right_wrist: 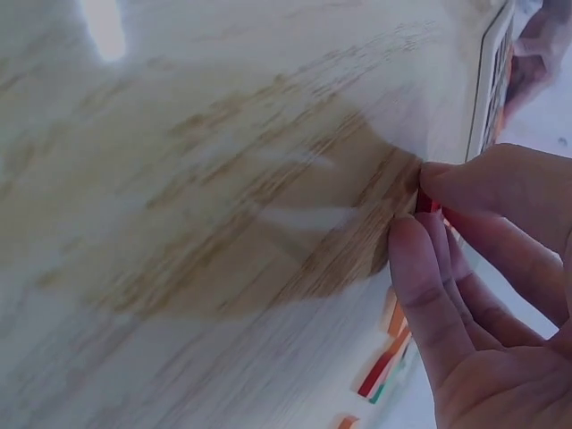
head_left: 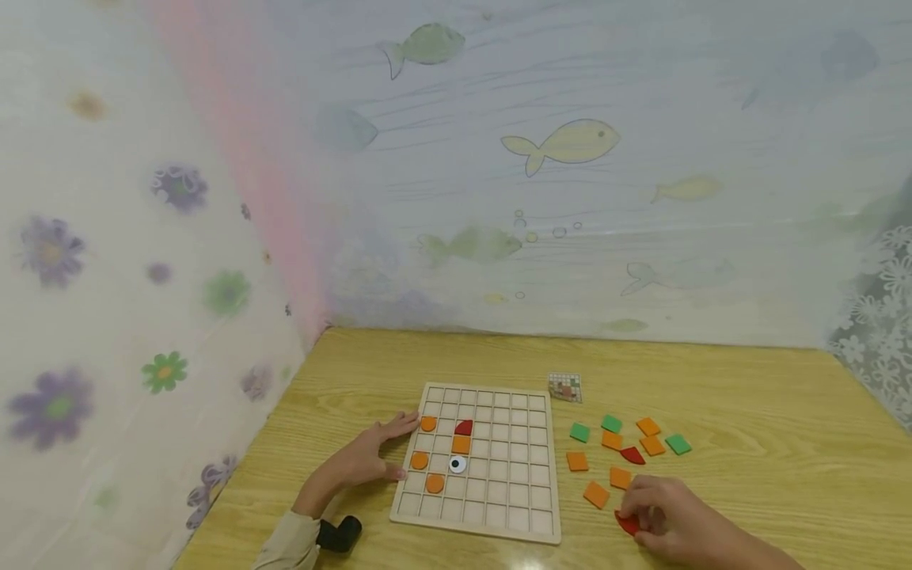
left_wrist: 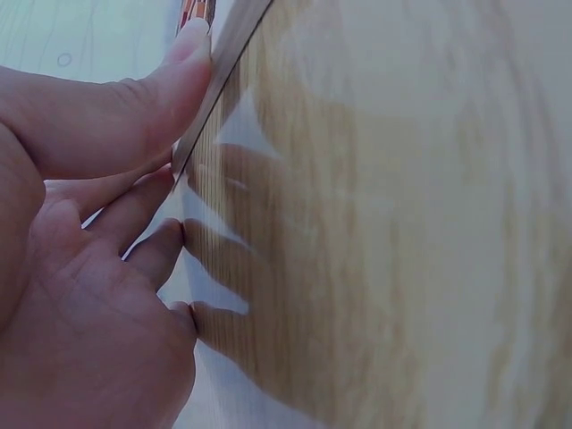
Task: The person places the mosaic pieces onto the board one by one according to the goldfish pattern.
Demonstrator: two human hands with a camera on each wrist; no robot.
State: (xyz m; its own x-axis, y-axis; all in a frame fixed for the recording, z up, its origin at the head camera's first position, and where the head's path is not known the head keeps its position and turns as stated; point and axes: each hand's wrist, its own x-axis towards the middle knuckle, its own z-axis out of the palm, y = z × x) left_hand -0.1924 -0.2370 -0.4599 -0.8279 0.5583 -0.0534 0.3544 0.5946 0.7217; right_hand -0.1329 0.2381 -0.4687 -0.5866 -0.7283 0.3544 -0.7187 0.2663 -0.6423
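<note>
A pale wooden grid board point(head_left: 499, 499) lies on the table. On its left part sit a red quarter-round tile point(head_left: 465, 427), an orange square tile point(head_left: 461, 445), a white eye tile point(head_left: 458, 465) and three orange round tiles point(head_left: 435, 484). My left hand point(head_left: 363, 457) rests at the board's left edge, fingers extended and thumb at the rim; the left wrist view shows the fingertips on the tabletop. Right of the board, my right hand point(head_left: 663, 518) pinches a red tile point(head_left: 625, 522) between thumb and fingers, close over the table. In the right wrist view that red tile point(right_wrist: 427, 201) is mostly hidden by the fingers.
Right of the board lie loose orange square tiles point(head_left: 596, 495), green square tiles point(head_left: 678, 443) and another red tile point(head_left: 632, 456). A small pattern card point(head_left: 566, 387) lies by the board's far right corner. Walls with fish point(head_left: 580, 142) and flowers point(head_left: 58, 404) border the table.
</note>
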